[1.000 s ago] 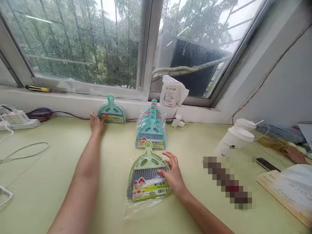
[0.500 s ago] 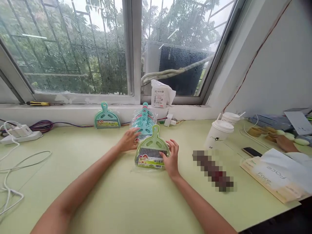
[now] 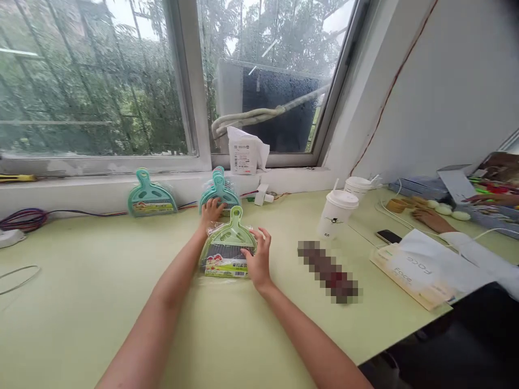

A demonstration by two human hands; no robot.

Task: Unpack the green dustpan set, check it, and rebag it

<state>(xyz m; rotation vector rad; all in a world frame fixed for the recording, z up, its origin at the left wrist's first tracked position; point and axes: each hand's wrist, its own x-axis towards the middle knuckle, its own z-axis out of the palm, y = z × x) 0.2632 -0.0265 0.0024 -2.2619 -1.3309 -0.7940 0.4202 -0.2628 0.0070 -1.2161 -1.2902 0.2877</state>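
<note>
- Holding the green dustpan set (image 3: 229, 237) on the table (image 3: 121, 308), handle up, just in front of the left forearm and well within reach!
- Gripped at its right edge by the right hand (image 3: 260, 265), with thumb over the front and fingers bent round the side: a narrow hold, perhaps chosen to steady a broad shape in slippery wrap; hard to judge how firm.
- Turned with bristles and label (image 3: 227, 267) toward the camera, and kept nearly upright, apparently thanks to that side grip.
- Now over to the left hand (image 3: 211, 212), laid on the front of the row of teal dustpan sets (image 3: 219, 186), just behind the green one; cannot tell whether clasping or merely pressing, probably bracing the row against a forward slide.
- Stacked close, front to back, with handles nearly in line; likely propping one another up that way.
- Look farther left: spot a lone teal set (image 3: 151, 207), apart from the row, leaned against the wall (image 3: 187, 189), presumably for support.
- Up above the row, see a white packet (image 3: 243, 158) on the sill (image 3: 300, 173), seemingly out of the way.
- And away right, well clear of both hands: see a lidded cup (image 3: 337, 213), a phone (image 3: 388, 236), and beyond them a co-worker's hand (image 3: 430, 219).
</note>
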